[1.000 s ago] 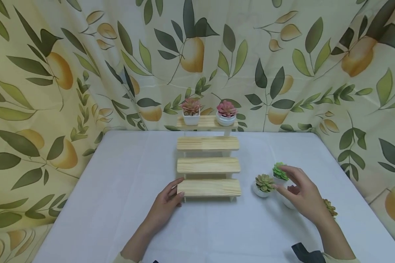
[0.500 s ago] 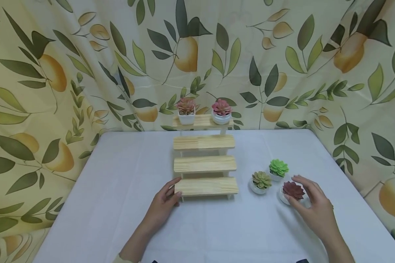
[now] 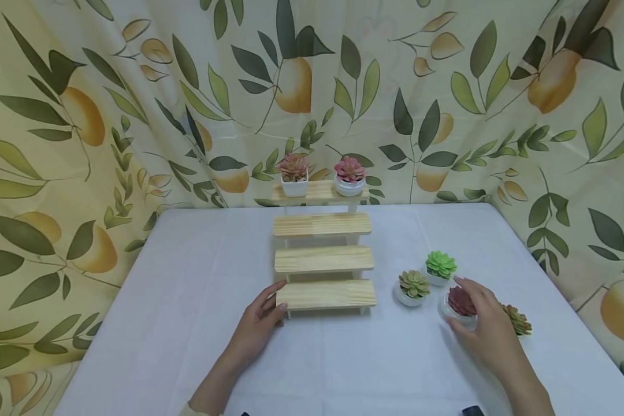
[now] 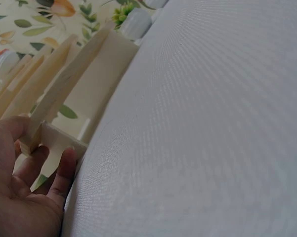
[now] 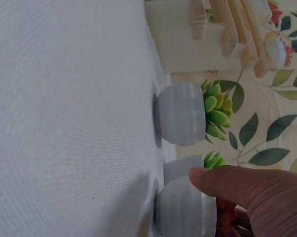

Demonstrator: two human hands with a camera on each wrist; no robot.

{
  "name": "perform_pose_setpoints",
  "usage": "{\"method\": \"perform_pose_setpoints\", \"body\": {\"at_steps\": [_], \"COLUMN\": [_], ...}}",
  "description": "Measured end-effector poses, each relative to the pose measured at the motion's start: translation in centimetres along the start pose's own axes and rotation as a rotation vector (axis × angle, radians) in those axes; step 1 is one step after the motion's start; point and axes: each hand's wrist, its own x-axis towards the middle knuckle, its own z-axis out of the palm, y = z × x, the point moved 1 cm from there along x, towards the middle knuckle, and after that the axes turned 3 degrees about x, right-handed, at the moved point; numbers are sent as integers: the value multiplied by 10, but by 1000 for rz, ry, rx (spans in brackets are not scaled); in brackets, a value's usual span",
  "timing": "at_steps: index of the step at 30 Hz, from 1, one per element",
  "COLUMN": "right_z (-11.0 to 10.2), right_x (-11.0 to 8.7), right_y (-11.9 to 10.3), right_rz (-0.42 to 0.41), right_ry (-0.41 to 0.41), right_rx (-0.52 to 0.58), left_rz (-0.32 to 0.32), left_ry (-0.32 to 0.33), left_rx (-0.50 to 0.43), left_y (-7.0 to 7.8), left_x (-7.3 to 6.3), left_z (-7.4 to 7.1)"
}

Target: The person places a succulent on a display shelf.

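Observation:
My left hand [image 3: 260, 318] grips the left end of the lowest step of a pale wooden tiered stand [image 3: 325, 294]. In the left wrist view, the fingers [image 4: 32, 168] curl about that step's end. My right hand [image 3: 491, 329] holds a dark red succulent in a white pot [image 3: 461, 303], thumb on one side and fingers on the other. The right wrist view has the thumb [image 5: 222, 182] against the rim of this white pot [image 5: 185, 210]; the other fingers are mostly hidden. The pot stands on the table.
Beside the red succulent are a grey-green succulent [image 3: 413, 286] and a bright green succulent [image 3: 440, 266]. A brownish-green succulent [image 3: 518, 320] is partly hidden behind my right hand. Two pink succulents, one square-potted [image 3: 293, 176] and one round-potted [image 3: 350, 176], stand on the top step. A patterned curtain [image 3: 187, 115] hangs behind.
My right hand has moved down from above the green succulents to the dark red one and closed around its pot. The left hand keeps its hold on the stand.

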Motion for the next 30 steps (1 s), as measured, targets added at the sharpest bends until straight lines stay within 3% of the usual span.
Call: {"method": "perform_pose_setpoints", "body": {"at_steps": [15, 25, 30], "right_z": [0, 2, 4], "right_x": [1, 9, 9], "right_y": [3, 2, 3], "right_rz": [-22, -152, -142], "right_ry": [-93, -98, -97], "right_rx": [-61, -47, -25], "left_rz": [3, -8, -9], "left_ry": [-6, 6, 5], "left_rx": [27, 26, 36], "left_y": [0, -1, -2], "left_x": [0, 1, 1], "left_z": [0, 0, 0]}}
